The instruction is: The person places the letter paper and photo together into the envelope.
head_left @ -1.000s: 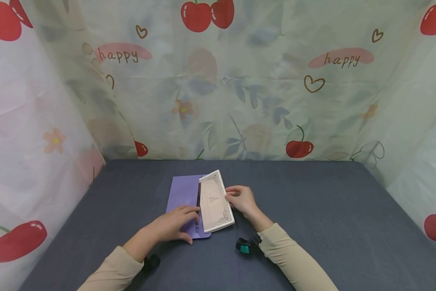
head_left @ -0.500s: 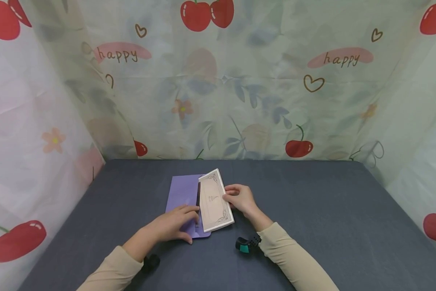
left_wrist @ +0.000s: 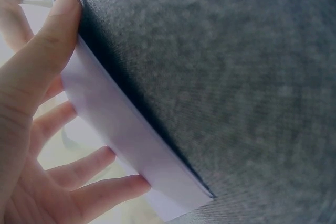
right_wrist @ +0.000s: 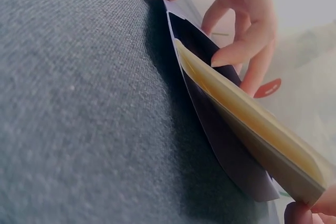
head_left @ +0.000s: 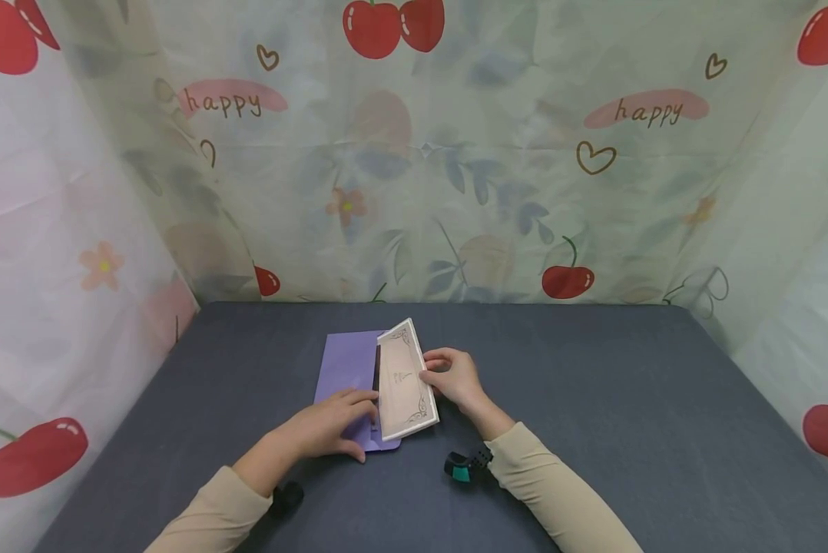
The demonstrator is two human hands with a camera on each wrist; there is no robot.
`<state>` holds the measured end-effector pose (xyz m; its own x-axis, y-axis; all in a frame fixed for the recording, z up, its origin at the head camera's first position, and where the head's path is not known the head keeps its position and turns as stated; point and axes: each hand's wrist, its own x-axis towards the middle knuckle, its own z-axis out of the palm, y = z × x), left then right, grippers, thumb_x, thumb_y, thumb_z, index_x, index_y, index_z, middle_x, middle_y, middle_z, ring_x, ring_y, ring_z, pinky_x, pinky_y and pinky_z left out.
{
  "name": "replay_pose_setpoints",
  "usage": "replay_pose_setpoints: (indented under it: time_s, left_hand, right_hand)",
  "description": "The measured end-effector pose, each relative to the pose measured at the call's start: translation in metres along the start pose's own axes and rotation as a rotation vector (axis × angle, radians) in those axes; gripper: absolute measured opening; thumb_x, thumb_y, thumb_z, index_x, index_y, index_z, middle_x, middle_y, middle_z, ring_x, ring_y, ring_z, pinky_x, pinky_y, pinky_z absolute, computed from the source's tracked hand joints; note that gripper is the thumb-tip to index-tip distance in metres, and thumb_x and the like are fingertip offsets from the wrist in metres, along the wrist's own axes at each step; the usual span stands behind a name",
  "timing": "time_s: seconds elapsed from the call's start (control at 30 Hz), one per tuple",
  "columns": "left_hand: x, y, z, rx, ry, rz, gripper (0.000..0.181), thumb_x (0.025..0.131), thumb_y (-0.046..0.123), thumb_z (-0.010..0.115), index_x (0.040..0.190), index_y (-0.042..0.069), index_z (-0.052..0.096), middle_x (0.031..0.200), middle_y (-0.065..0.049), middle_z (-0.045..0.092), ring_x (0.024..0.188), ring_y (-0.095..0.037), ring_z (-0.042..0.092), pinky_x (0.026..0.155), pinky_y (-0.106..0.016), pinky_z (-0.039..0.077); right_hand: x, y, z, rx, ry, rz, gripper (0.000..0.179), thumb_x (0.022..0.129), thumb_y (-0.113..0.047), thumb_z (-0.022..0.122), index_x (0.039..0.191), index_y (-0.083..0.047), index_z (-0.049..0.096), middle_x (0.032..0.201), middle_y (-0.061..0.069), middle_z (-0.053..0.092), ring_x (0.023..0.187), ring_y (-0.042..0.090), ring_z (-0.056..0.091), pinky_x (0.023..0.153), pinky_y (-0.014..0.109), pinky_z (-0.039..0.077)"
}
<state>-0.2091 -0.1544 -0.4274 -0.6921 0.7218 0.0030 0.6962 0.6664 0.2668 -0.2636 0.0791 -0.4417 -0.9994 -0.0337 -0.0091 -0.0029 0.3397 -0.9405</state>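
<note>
A purple envelope lies on the table. My left hand rests on its lower part, fingers spread and lightly bent, thumb by the near edge. In the left wrist view several fingertips touch the envelope. My right hand pinches the right long edge of a cream card with white borders and dark corner scrolls. Seen from the right wrist, the card is tilted, its far edge inside the envelope's open mouth. How deep it reaches is hidden.
Dark grey cloth covers the table. A printed curtain with cherries encloses the back and sides. A black and teal wrist device sits by the right cuff, and a black device by the left.
My right hand has moved slightly left with the card, whose right edge has come closer to the envelope and tilted more. The left hand stays in place.
</note>
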Motion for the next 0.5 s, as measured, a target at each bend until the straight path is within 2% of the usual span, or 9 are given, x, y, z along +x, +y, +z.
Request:
replay_pose_setpoints:
  time_s: [0.27,0.5]
  left_hand:
    - [0.0001,-0.0007,0.0005,0.006,0.001,-0.003,0.048,0.072,0.037,0.076,0.107,0.013,0.055,0.139,-0.011,0.047,0.124,-0.032,0.047,0.101,-0.046,0.041]
    - [-0.0002,-0.0011,0.0009,0.015,0.019,0.014,0.048,0.071,0.037,0.077,0.107,0.012,0.056,0.137,-0.011,0.049,0.123,-0.031,0.049,0.100,-0.045,0.041]
  right_hand:
    - [-0.0015,-0.0003,0.0046,0.016,0.011,-0.006,0.030,0.076,0.002,0.069,0.106,0.002,0.065,0.090,0.017,0.068,0.053,0.007,0.056,0.049,0.025,0.052]
    - [-0.0032,0.0020,0.0094,0.042,0.020,0.005,0.030,0.075,0.002,0.069,0.105,0.002,0.064,0.089,0.017,0.068,0.054,0.005,0.055,0.047,0.021,0.050]
